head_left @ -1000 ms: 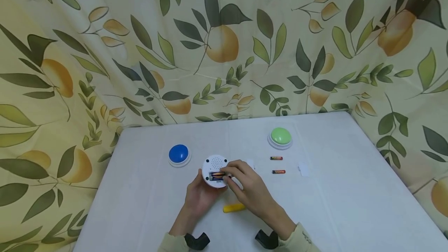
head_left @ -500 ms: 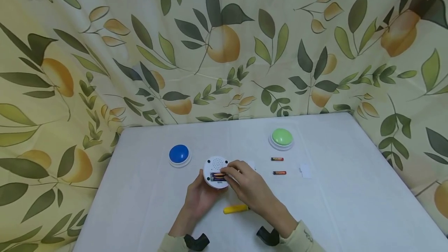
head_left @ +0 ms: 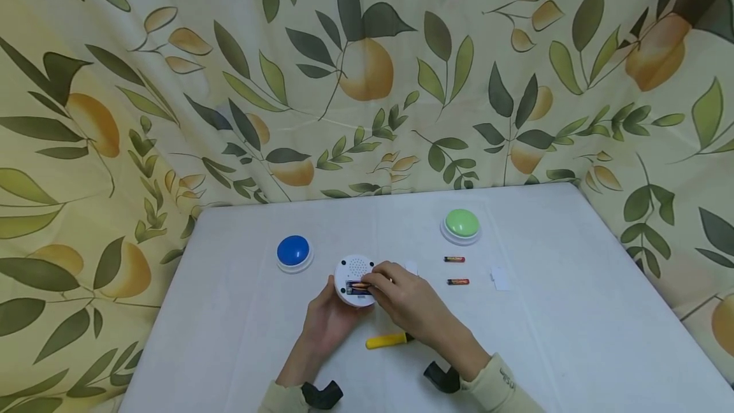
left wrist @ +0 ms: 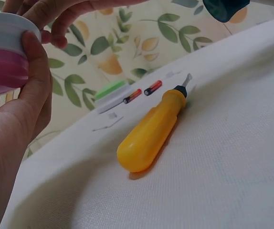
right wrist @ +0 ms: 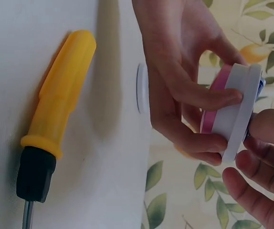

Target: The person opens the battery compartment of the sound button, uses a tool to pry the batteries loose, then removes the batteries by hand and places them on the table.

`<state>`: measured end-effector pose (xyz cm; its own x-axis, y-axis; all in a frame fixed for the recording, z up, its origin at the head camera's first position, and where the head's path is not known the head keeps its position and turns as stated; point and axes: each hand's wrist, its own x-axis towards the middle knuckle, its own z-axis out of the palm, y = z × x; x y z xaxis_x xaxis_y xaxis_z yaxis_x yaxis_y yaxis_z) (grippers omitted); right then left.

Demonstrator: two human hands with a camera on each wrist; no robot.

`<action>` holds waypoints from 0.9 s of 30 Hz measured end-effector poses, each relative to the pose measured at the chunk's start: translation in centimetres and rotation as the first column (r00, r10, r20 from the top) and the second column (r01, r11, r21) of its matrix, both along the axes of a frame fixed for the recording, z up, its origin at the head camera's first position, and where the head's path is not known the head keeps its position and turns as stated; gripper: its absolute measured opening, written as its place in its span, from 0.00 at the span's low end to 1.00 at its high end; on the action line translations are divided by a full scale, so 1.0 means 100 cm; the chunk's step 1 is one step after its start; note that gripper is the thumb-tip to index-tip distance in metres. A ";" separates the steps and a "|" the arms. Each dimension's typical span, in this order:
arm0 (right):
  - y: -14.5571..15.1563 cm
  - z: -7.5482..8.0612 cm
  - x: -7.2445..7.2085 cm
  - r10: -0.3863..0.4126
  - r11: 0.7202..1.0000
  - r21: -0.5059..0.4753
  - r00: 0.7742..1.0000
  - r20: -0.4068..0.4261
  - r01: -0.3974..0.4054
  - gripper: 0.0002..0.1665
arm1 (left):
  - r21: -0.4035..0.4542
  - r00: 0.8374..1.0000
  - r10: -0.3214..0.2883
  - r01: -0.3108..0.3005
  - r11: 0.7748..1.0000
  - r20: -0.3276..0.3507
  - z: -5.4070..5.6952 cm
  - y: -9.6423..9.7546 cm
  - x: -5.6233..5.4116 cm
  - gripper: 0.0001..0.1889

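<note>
My left hand (head_left: 331,318) holds a round push button (head_left: 355,265) by its sides, underside turned up. Its white base and pink dome (left wrist: 4,71) show in the left wrist view. The base has speaker holes, small dark feet and an uncovered battery compartment (head_left: 351,290). Over the compartment's right end, the fingertips of my right hand (head_left: 411,301) pinch a battery (head_left: 359,285) that lies partly in it. My fingers hide the battery's right end. Below my hands lies a screwdriver (head_left: 387,341) with a yellow handle.
On the white-covered table (head_left: 241,317) stand a blue push button (head_left: 293,251) at left and a green push button (head_left: 462,224) at back right. Two batteries (head_left: 455,259) and a small white piece (head_left: 501,278) lie right of my hands. A patterned curtain hangs behind.
My right fingers have closed in at the compartment, and the battery there looks slightly shifted. The push button stays in my left hand, nearly in place.
</note>
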<state>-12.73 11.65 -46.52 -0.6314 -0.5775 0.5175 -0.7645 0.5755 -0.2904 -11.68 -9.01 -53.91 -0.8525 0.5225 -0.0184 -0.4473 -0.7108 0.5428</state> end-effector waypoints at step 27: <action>0.000 0.002 -0.001 -0.014 0.989 0.142 0.993 -0.113 0.031 0.23 | -0.060 1.000 -0.013 0.014 0.998 0.015 0.000 0.000 -0.002 0.37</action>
